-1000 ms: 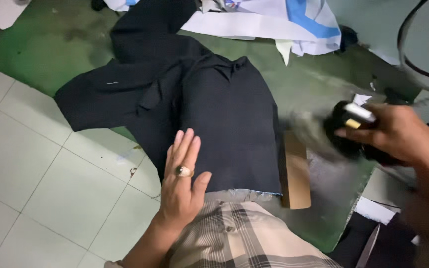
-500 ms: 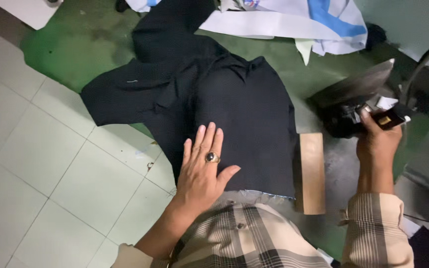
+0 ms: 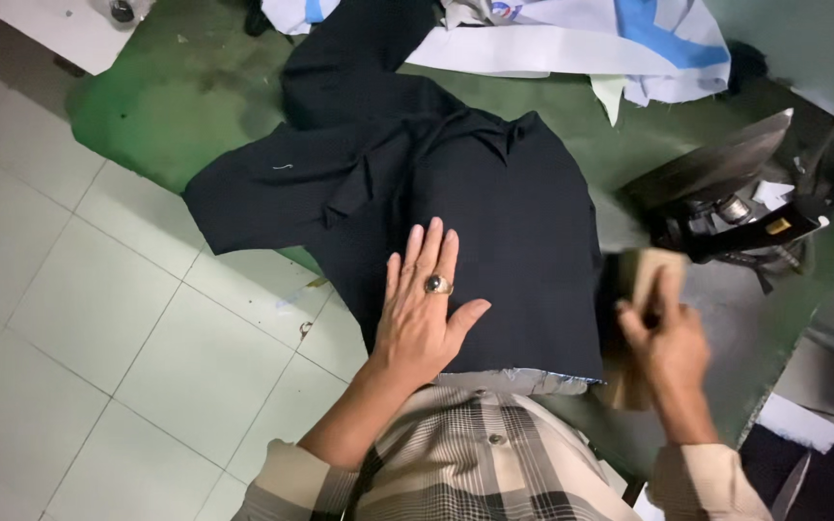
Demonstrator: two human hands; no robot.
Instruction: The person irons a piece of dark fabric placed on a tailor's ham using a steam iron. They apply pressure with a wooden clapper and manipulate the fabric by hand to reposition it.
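The right hand [image 3: 670, 340] blurs and covers most of the wooden block [image 3: 651, 275], so its near end is hidden; the fingers seem closed around it. The block's long axis runs twelve to six, just beside the dark garment [image 3: 494, 241] at its three o'clock edge. The left hand [image 3: 424, 314] lies flat on the garment, fingers together, thumb splayed. An iron [image 3: 726, 198] rests tilted at two o'clock.
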